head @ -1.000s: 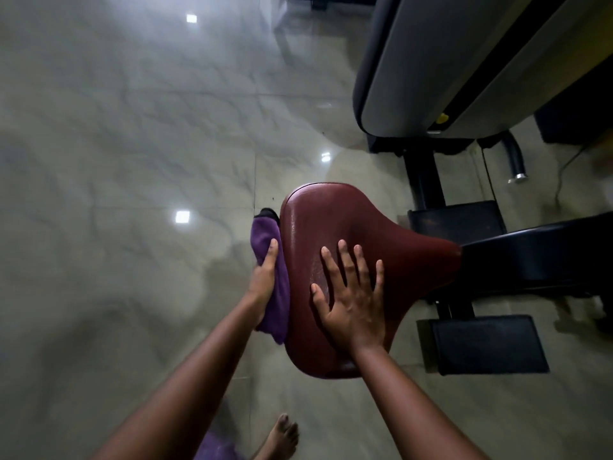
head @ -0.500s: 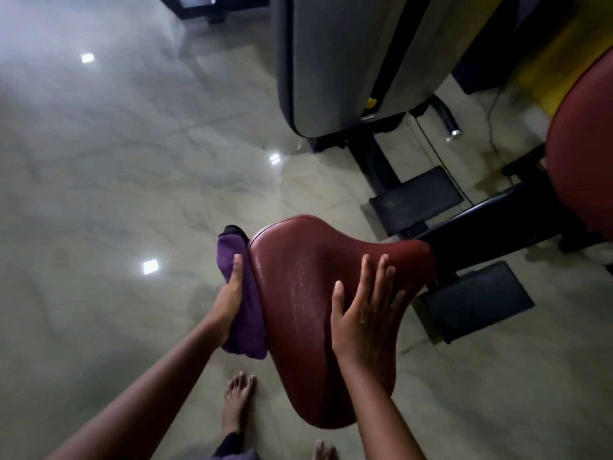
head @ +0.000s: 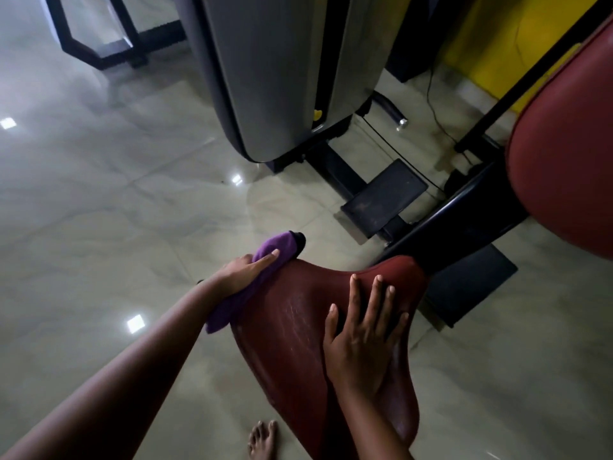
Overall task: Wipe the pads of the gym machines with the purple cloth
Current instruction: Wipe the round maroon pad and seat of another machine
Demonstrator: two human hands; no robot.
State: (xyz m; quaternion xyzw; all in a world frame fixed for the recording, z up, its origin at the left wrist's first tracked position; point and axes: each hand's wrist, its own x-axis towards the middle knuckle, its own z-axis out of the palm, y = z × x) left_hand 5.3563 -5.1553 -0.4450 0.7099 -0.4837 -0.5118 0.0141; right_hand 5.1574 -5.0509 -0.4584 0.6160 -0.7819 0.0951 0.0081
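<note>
A dark red seat pad (head: 292, 327) of a gym machine sits in the lower middle of the head view, and its surface shows wet streaks. My left hand (head: 242, 272) holds the purple cloth (head: 282, 247) against the pad's left edge, one digit lying straight on top of the cloth. The cloth is folded over that edge and hangs down beside it. My right hand (head: 361, 333) rests flat on top of the pad with its fingers spread and straight. A second red pad (head: 564, 161), the backrest, stands at the right.
A tall grey machine shroud (head: 282, 78) stands behind the seat. Black foot plates (head: 384, 197) and the black frame (head: 464, 207) lie on the glossy tiled floor. Another black frame (head: 99, 44) is at the top left. My bare foot (head: 263, 439) is below the seat.
The view has swung up and right, so the backrest pad now shows. My left hand has slid the cloth along the pad's left edge toward its far corner. My right hand stays flat on the pad.
</note>
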